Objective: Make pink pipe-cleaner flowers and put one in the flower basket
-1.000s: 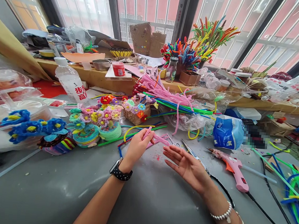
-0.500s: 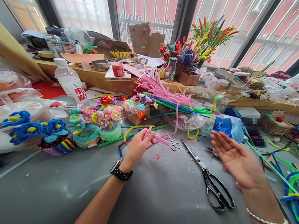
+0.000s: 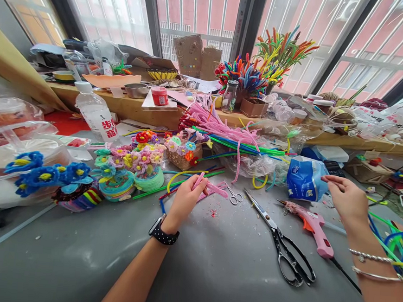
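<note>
My left hand [image 3: 187, 197] is closed around short pieces of pink pipe cleaner [image 3: 199, 181], their ends poking out past the fingers. More pink strips [image 3: 218, 189] lie just beyond it on the table, beside small silver scissors [image 3: 235, 196]. At the right, my right hand [image 3: 347, 199] pinches the right edge of a blue plastic packet [image 3: 303, 178], which stands tilted up. Below that packet lies a pink glue gun [image 3: 309, 224], its nozzle pointing left. Large black-handled scissors [image 3: 281, 243] rest open on the table between my hands.
Pipe-cleaner flowers in pots [image 3: 117, 177] stand at the left, with a plastic bottle [image 3: 96, 115] behind them. A heap of pink pipe cleaners [image 3: 221, 122] lies at the back. Coiled coloured pipe cleaners [image 3: 398, 245] and the glue gun's cord [image 3: 347, 276] are at the right.
My right hand has moved up and right from an open pose and closed at the blue packet, which now sits more upright. The glue gun is uncovered. My left hand stays put.
</note>
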